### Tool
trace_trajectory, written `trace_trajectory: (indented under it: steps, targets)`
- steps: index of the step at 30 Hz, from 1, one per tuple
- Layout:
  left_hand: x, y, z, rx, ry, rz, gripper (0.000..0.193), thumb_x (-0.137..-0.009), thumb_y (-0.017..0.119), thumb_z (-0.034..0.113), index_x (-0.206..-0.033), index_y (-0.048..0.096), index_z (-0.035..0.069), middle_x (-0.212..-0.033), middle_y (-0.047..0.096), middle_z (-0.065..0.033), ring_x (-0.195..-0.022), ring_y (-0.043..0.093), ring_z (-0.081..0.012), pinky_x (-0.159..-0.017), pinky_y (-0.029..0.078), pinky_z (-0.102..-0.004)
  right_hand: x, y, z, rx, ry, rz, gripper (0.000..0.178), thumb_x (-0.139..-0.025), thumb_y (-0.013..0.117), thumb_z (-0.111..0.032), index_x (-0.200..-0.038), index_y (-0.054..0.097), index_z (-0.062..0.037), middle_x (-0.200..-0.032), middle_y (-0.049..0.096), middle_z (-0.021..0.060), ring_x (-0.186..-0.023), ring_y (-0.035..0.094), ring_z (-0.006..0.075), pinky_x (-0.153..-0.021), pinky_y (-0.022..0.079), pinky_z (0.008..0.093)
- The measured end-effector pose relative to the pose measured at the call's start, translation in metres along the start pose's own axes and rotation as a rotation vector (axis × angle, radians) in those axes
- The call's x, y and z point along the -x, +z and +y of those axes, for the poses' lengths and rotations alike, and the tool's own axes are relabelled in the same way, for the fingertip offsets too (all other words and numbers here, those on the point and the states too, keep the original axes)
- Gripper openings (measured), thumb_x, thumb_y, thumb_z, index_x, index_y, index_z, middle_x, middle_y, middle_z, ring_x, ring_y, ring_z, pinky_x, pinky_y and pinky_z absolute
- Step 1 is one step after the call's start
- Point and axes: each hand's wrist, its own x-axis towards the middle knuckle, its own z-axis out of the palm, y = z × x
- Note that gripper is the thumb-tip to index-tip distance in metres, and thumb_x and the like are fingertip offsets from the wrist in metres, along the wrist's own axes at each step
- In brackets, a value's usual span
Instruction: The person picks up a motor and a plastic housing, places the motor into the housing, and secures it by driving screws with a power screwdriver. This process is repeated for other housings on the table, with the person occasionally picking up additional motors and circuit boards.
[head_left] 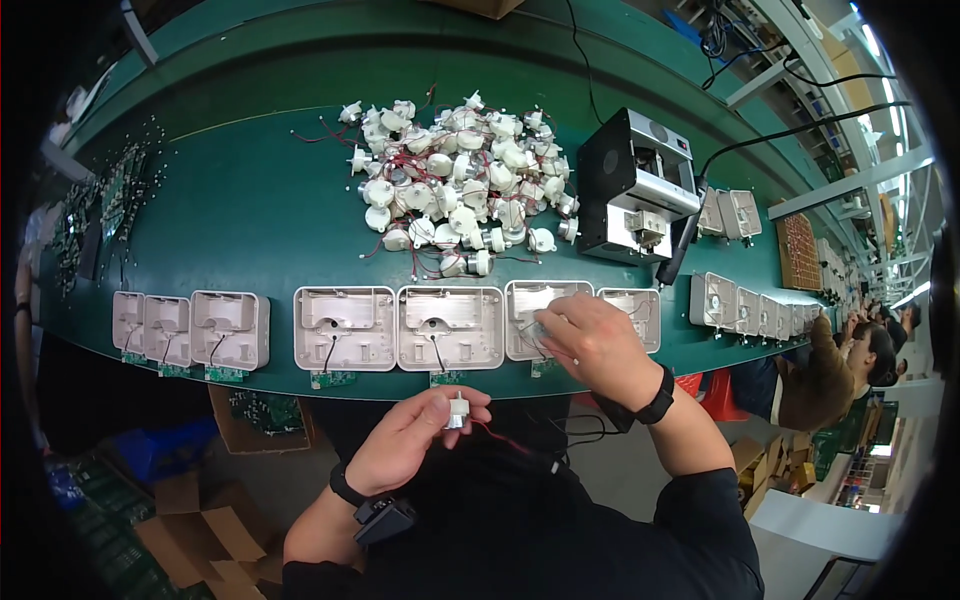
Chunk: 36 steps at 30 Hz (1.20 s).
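Observation:
My left hand (392,448) is closed around a small white and silver geared motor (457,412), just off the near edge of the bench. Its thin red and dark wires trail to the right. My right hand (608,350) reaches into an off-white plastic housing (518,300), fingers bent together; what they grip is hidden. A neighbouring housing (645,312) lies partly behind that hand. To the left, two more open housings (450,355) (345,355) each have a dark wire running to a green circuit board (333,380) at the bench edge.
A big heap of motors (465,190) lies at the back centre. Beside it stands a black and silver machine (615,170) with a black-handled tool (680,250). More housings line the bench left (230,345) and right (715,300). Cardboard boxes (190,535) sit below; people work far right.

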Motion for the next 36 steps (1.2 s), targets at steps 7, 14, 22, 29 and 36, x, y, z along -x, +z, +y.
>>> trace_trajectory:
  steps: [7,14,22,29,36]
  targets:
    - [-0.005,0.002,0.002,-0.114,0.016,0.049,0.04,-0.107,0.046,0.026,-0.135,0.053,-0.002,-0.123,0.063,-0.0146,-0.104,0.062,-0.0186,-0.082,0.052,-0.0285,-0.003,0.001,0.006,0.015,0.014,-0.081,0.031,-0.077,0.076,-0.01,-0.106,0.065,-0.0067,-0.096,0.065,0.0084,-0.089,0.064,0.0284,-0.076,0.052,0.0387]
    - [-0.007,0.007,0.003,0.029,0.041,0.059,0.037,-0.107,0.044,0.018,-0.138,0.051,-0.001,-0.129,0.061,-0.0181,-0.102,0.065,-0.0211,-0.084,0.055,-0.0304,-0.003,0.005,0.001,0.059,0.123,-0.063,0.029,-0.077,0.076,-0.009,-0.103,0.065,-0.0064,-0.096,0.065,0.0098,-0.09,0.064,0.0285,-0.076,0.052,0.039]
    - [-0.007,0.008,0.003,-0.09,0.037,0.033,0.038,-0.108,0.042,0.021,-0.138,0.05,-0.001,-0.132,0.06,-0.0195,-0.101,0.066,-0.0226,-0.085,0.056,-0.0322,-0.008,-0.044,-0.046,-0.242,-0.012,0.179,0.031,-0.076,0.079,-0.012,-0.104,0.066,-0.0042,-0.095,0.067,0.01,-0.09,0.065,0.0298,-0.076,0.052,0.0382]
    - [0.011,0.005,-0.006,-0.025,0.099,0.123,0.039,-0.109,0.04,0.026,-0.135,0.051,-0.002,-0.123,0.064,-0.0172,-0.099,0.067,-0.0224,-0.082,0.056,-0.0318,-0.028,-0.005,-0.082,-0.413,-0.214,0.082,0.034,-0.075,0.081,-0.013,-0.104,0.067,-0.0034,-0.095,0.067,0.0081,-0.088,0.065,0.029,-0.073,0.052,0.0383]
    - [0.029,-0.005,-0.009,-0.592,0.283,0.479,0.043,-0.102,0.057,0.028,-0.135,0.052,0.002,-0.097,0.07,-0.0096,-0.081,0.068,-0.0203,-0.068,0.055,-0.0316,-0.054,0.032,-0.082,-0.247,-0.163,0.119,0.031,-0.077,0.078,-0.013,-0.103,0.065,-0.0039,-0.093,0.064,0.0083,-0.088,0.063,0.0279,-0.071,0.051,0.0376]
